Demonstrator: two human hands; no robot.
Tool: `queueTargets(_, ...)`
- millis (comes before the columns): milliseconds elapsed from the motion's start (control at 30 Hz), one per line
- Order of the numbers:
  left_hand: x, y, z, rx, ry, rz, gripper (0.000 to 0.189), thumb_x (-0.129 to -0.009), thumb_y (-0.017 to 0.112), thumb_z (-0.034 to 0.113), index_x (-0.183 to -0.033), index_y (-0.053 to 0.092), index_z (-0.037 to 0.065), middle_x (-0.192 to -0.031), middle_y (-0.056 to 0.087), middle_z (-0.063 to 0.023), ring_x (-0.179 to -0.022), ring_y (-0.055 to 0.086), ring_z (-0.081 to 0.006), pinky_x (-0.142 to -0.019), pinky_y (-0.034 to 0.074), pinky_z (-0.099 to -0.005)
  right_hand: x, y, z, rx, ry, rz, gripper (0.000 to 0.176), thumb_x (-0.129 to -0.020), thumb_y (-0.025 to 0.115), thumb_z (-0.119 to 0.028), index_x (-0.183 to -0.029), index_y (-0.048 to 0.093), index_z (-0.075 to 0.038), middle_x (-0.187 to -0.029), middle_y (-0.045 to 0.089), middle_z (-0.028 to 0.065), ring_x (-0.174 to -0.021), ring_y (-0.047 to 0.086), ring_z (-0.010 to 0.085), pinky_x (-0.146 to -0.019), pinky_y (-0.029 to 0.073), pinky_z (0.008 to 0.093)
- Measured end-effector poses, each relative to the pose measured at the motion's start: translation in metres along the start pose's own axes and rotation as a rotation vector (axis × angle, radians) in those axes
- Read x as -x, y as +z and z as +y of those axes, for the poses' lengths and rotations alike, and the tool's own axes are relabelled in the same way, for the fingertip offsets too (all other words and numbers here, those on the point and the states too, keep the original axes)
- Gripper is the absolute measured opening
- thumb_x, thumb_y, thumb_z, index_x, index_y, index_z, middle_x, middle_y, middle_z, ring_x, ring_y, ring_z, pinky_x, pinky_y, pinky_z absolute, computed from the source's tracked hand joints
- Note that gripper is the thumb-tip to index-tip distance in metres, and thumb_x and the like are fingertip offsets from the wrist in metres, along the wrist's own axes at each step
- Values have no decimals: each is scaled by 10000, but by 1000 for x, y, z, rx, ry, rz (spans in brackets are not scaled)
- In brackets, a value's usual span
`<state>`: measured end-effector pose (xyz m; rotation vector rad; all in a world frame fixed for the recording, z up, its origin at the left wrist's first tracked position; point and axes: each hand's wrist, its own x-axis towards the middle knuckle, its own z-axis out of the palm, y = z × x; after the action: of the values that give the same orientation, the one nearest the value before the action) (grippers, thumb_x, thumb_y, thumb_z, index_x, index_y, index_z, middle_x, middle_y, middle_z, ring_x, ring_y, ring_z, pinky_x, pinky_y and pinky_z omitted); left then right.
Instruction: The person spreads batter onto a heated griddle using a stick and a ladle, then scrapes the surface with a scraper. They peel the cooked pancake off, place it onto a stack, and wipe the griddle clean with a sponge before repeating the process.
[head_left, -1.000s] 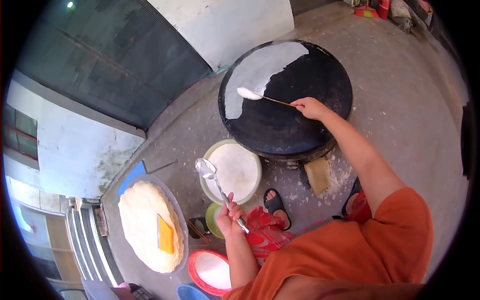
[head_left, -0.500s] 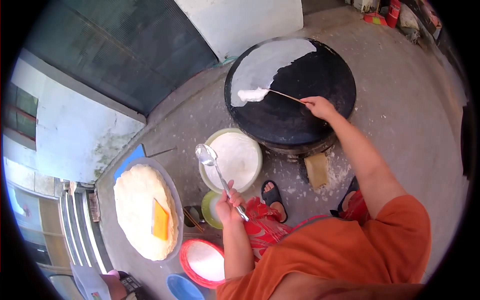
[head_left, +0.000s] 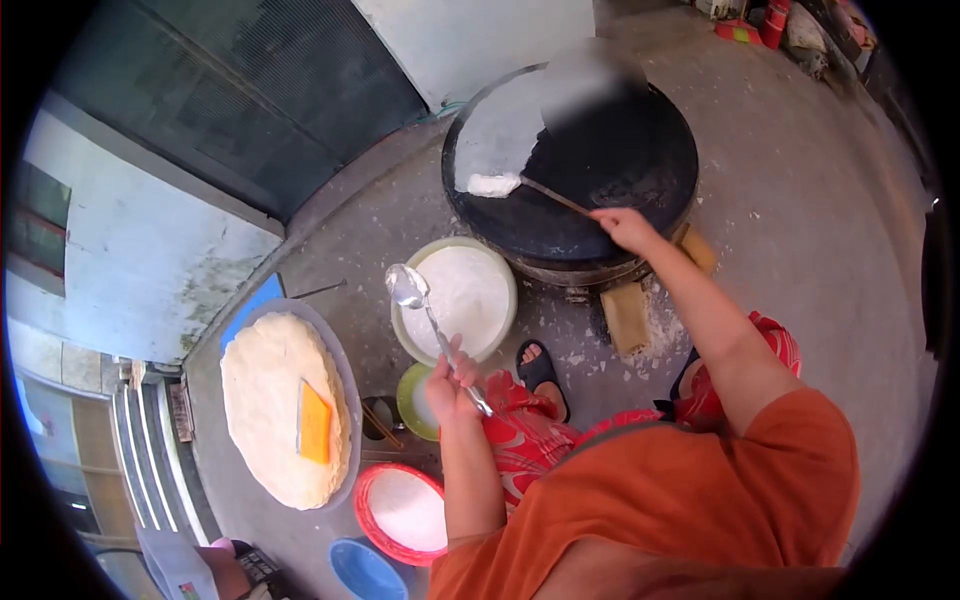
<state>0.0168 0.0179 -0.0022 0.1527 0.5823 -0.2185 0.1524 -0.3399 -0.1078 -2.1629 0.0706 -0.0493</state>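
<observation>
My right hand (head_left: 627, 230) is closed around the thin wooden handle of a spreader (head_left: 555, 196). Its head, coated in white batter (head_left: 493, 185), rests at the left edge of a round black griddle (head_left: 610, 170). A thin pale layer of batter (head_left: 495, 125) covers the griddle's left and far part; a blurred patch hides some of its far side. In my left hand (head_left: 455, 385) a metal ladle (head_left: 408, 287) is gripped by its handle, bowl up, over the rim of a basin of white batter (head_left: 455, 300).
At left, an orange-handled scraper (head_left: 314, 425) lies on a thick stack of pale flatbreads (head_left: 275, 400) on a round board. A green bowl (head_left: 418, 400), a red basin (head_left: 365, 520) and a blue basin (head_left: 350, 570) stand nearby. A yellowish block (head_left: 627, 318) sits below the griddle.
The spreader has swung slightly: its handle slopes more steeply, and my right hand is a little nearer to me. My left hand keeps the ladle in about the same place. The view has shifted slightly.
</observation>
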Motion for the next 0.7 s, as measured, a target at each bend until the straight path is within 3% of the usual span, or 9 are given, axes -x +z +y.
queueTargets(133, 0, -10, 6, -19, -12, -28, 329, -913, 290, 191, -1111, 409, -44, -668, 372, -23, -517, 333, -112, -419, 287, -220, 51, 6, -50, 49, 60, -76, 256, -811, 501, -217, -1028, 608, -135, -945, 602, 145, -852, 575, 297, -748, 442, 319)
queueTargets(200, 3, -10, 7, 0, -14, -24, 327, -913, 293, 195, -1105, 413, -41, -669, 377, -24, -515, 333, -110, -414, 288, -218, 81, -5, -74, 191, 199, -145, 327, -782, 536, -224, -1105, 567, -176, -890, 610, 144, -817, 572, 318, -720, 450, 342)
queueTargets(333, 6, -16, 14, -16, -3, -22, 328, -911, 303, 195, -1110, 413, -41, -673, 387, -26, -512, 334, -111, -408, 287, -214, 131, 3, -73, 419, 42, -163, 397, -768, 532, -197, -1158, 507, -132, -798, 604, 165, -750, 575, 339, -666, 455, 391)
queueTargets(400, 8, -19, 16, -34, 5, -16, 328, -910, 307, 194, -1113, 413, -41, -674, 389, -27, -511, 335, -111, -406, 287, -212, 139, 19, -68, 413, -15, 21, 437, -754, 525, -171, -1170, 429, -77, -731, 588, 187, -706, 578, 353, -624, 448, 433)
queueTargets(467, 9, -20, 19, -45, 12, -27, 333, -904, 321, 184, -1125, 409, -49, -687, 401, -41, -520, 342, -116, -416, 295, -217, 127, 42, -91, 452, 3, 48, 380, -765, 485, -126, -1121, 391, -29, -717, 583, 198, -671, 577, 365, -600, 442, 458)
queueTargets(533, 6, -24, 22, -54, 9, -37, 338, -903, 326, 185, -1128, 406, -55, -695, 407, -50, -525, 345, -119, -423, 300, -222, 101, 71, -116, 437, -77, 89, 449, -798, 435, -114, -1218, 307, -20, -727, 585, 207, -678, 582, 364, -596, 445, 453)
queueTargets(667, 5, -23, 24, -131, 19, -37, 348, -902, 336, 188, -1129, 399, -68, -715, 420, -68, -536, 350, -128, -440, 311, -234, 39, 156, -130, 618, -127, -91, 593, -836, 354, -121, -1345, 68, -19, -761, 590, 227, -668, 596, 345, -602, 466, 432)
queueTargets(700, 5, -24, 25, -117, -1, -45, 343, -910, 321, 192, -1125, 402, -62, -711, 417, -66, -534, 350, -129, -441, 313, -235, 32, 166, -139, 608, -124, -91, 593, -836, 354, -121, -1345, 68, -19, -761, 590, 227, -668, 596, 345, -602, 466, 432)
